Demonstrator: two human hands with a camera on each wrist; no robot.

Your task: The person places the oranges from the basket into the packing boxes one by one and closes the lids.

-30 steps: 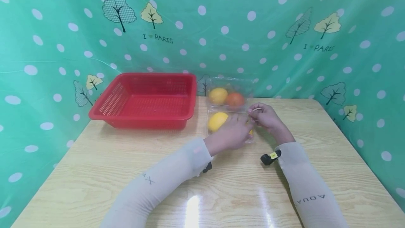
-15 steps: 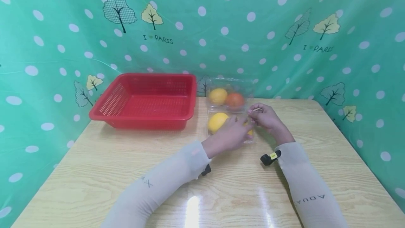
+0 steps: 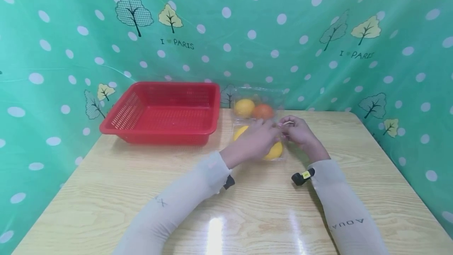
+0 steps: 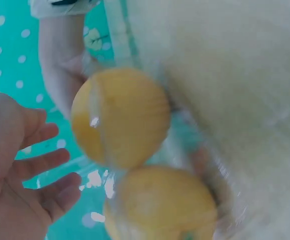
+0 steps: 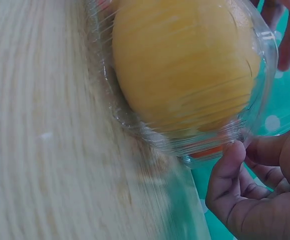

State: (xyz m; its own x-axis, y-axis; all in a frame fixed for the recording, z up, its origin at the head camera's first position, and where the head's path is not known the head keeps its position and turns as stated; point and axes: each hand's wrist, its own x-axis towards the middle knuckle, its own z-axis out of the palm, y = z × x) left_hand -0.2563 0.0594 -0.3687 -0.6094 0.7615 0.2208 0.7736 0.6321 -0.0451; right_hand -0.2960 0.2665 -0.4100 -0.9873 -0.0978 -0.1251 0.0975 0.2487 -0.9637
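A clear plastic pack point(image 5: 270, 55) at the back centre of the table holds two large yellow fruits point(image 3: 274, 151), with streaky clear plastic film point(image 5: 177, 142) stretched over them. My right hand point(image 3: 300, 133) pinches the film between thumb and forefinger at the pack's right corner. Over the pack is my left hand point(image 3: 256, 140), covering part of the left yellow fruit; in the left wrist view its fingers point(image 4: 60, 192) are spread and loosely bent beside the wrapped fruits. Just behind, a yellow fruit point(image 3: 244, 108) and an orange-red round fruit point(image 3: 263, 111) show through clear plastic.
A red plastic basket point(image 3: 161, 138) with slotted sides stands left of the pack. The wood-grain table point(image 3: 269, 211) reaches back to a green dotted curtain point(image 3: 304, 66) that hangs behind and along both sides.
My left hand has shifted left and slightly away over the pack, exposing the right yellow fruit and covering more of the left one. The right hand keeps its pinch in the same place.
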